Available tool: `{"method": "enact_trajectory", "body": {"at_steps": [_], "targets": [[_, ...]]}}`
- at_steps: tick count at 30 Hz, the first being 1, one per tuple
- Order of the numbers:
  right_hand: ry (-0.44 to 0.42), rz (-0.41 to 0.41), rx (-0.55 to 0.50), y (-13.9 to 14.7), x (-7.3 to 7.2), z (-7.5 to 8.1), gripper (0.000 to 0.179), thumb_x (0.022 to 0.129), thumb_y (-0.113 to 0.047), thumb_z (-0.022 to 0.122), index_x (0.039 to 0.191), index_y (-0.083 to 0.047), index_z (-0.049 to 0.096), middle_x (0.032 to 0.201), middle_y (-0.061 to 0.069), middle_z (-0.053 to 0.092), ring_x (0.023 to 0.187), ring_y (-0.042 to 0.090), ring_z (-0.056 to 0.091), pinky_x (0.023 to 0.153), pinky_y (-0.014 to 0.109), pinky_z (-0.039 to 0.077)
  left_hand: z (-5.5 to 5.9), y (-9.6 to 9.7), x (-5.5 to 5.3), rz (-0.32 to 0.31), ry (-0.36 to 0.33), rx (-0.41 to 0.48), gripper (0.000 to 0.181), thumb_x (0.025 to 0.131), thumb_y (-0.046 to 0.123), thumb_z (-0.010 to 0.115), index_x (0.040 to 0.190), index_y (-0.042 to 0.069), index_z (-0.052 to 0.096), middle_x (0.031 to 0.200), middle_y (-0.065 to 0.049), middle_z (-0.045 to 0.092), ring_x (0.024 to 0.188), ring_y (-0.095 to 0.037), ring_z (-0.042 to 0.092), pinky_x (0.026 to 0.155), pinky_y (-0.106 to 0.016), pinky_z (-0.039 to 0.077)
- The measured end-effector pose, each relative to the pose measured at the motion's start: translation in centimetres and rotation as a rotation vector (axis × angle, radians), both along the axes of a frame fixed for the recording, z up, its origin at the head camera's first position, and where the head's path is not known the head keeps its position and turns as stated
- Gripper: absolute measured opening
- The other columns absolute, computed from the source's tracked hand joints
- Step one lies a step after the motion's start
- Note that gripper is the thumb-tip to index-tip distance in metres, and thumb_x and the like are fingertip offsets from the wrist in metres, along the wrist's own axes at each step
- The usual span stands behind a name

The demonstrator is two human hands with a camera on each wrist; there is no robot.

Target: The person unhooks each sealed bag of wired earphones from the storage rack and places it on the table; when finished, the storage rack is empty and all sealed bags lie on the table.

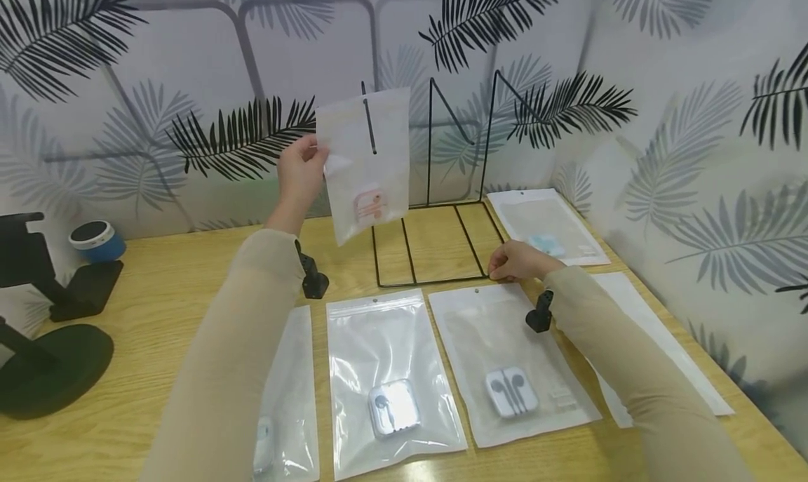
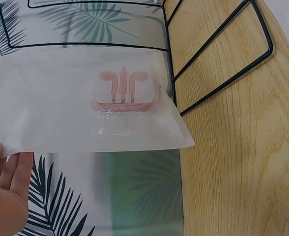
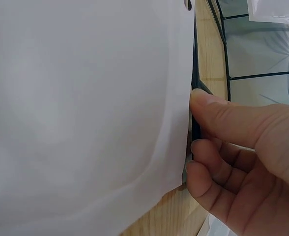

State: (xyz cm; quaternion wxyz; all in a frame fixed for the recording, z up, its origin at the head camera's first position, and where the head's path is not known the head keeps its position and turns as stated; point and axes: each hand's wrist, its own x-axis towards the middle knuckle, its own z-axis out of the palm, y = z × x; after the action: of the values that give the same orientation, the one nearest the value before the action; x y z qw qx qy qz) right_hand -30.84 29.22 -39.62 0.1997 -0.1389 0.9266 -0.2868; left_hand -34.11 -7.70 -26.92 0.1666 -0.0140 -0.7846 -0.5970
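Note:
My left hand (image 1: 301, 170) pinches the left edge of a white zip bag (image 1: 362, 159) holding pink earphones in a case (image 2: 123, 88). That bag is on the left prong of a black wire display rack (image 1: 435, 283), the prong's tip sticking out in front of it. At the rack's front right corner, my right hand (image 1: 520, 261) grips the base wire between thumb and fingers. Just below that hand lies a zip bag with white earphones (image 1: 511, 392). In the right wrist view a white bag (image 3: 85, 108) fills the left side, beside the fingertips.
More bags lie on the wooden table: one with boxed earphones (image 1: 394, 408), one partly under my left arm (image 1: 297, 398), one with a light blue item (image 1: 546, 243), and a white one (image 1: 637, 327) at right. A black stand (image 1: 57, 356) and blue round container (image 1: 97, 241) stand left.

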Motion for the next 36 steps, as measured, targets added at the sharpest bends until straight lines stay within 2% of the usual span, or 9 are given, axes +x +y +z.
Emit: {"method": "enact_trajectory", "body": {"at_steps": [8, 15, 22, 28, 31, 36], "targets": [[0.05, 0.017, 0.055, 0.1, 0.0, 0.0, 0.005, 0.087, -0.005, 0.062, 0.083, -0.004, 0.065, 0.065, 0.001, 0.055, 0.057, 0.014, 0.047, 0.053, 0.026, 0.042, 0.0, 0.1, 0.0, -0.011, -0.024, 0.011, 0.025, 0.095, 0.011, 0.052, 0.116, 0.004, 0.061, 0.114, -0.011, 0.061, 0.089, -0.017, 0.057, 0.075, -0.033, 0.052], [0.037, -0.002, 0.045, 0.2, 0.0, 0.2, 0.004, 0.088, -0.005, 0.062, 0.086, -0.002, 0.065, 0.07, 0.002, 0.057, 0.059, 0.014, 0.049, 0.054, 0.026, 0.043, -0.1, -0.2, 0.1, -0.014, -0.005, 0.023, 0.023, 0.094, 0.01, 0.054, 0.114, 0.003, 0.063, 0.112, -0.011, 0.062, 0.081, -0.015, 0.057, 0.07, -0.03, 0.053], [0.024, 0.004, 0.028, 0.3, -0.2, 0.2, 0.005, 0.088, -0.005, 0.062, 0.085, -0.002, 0.063, 0.071, 0.003, 0.056, 0.06, 0.015, 0.048, 0.055, 0.026, 0.043, 0.2, -0.7, 0.6, -0.086, -0.019, 0.129, 0.025, 0.093, 0.009, 0.054, 0.115, 0.001, 0.061, 0.114, -0.011, 0.061, 0.086, -0.018, 0.06, 0.069, -0.023, 0.053], [0.018, 0.016, 0.007, 0.7, -0.4, 0.0, 0.004, 0.087, -0.004, 0.062, 0.085, -0.001, 0.064, 0.066, 0.002, 0.054, 0.057, 0.014, 0.047, 0.053, 0.026, 0.042, 0.2, -1.0, 1.0, -0.141, -0.031, 0.231, 0.027, 0.092, 0.008, 0.055, 0.117, -0.001, 0.06, 0.112, -0.014, 0.06, 0.077, -0.015, 0.061, 0.065, -0.023, 0.054], [0.014, 0.015, -0.007, 0.8, -0.5, -0.2, 0.005, 0.087, -0.004, 0.062, 0.084, -0.001, 0.065, 0.064, 0.001, 0.053, 0.056, 0.013, 0.046, 0.052, 0.025, 0.041, 0.3, -1.1, 1.2, -0.15, -0.06, 0.248, 0.028, 0.092, 0.009, 0.056, 0.118, -0.001, 0.06, 0.109, -0.012, 0.06, 0.073, -0.012, 0.061, 0.064, -0.022, 0.054], [0.001, 0.007, -0.024, 0.8, -0.6, -0.2, 0.005, 0.087, -0.003, 0.062, 0.083, -0.001, 0.064, 0.064, 0.001, 0.053, 0.054, 0.013, 0.045, 0.051, 0.024, 0.039, 0.3, -1.4, 1.9, -0.172, -0.086, 0.213, 0.028, 0.092, 0.011, 0.057, 0.118, -0.001, 0.06, 0.105, -0.01, 0.06, 0.073, -0.011, 0.062, 0.066, -0.023, 0.054]]}}
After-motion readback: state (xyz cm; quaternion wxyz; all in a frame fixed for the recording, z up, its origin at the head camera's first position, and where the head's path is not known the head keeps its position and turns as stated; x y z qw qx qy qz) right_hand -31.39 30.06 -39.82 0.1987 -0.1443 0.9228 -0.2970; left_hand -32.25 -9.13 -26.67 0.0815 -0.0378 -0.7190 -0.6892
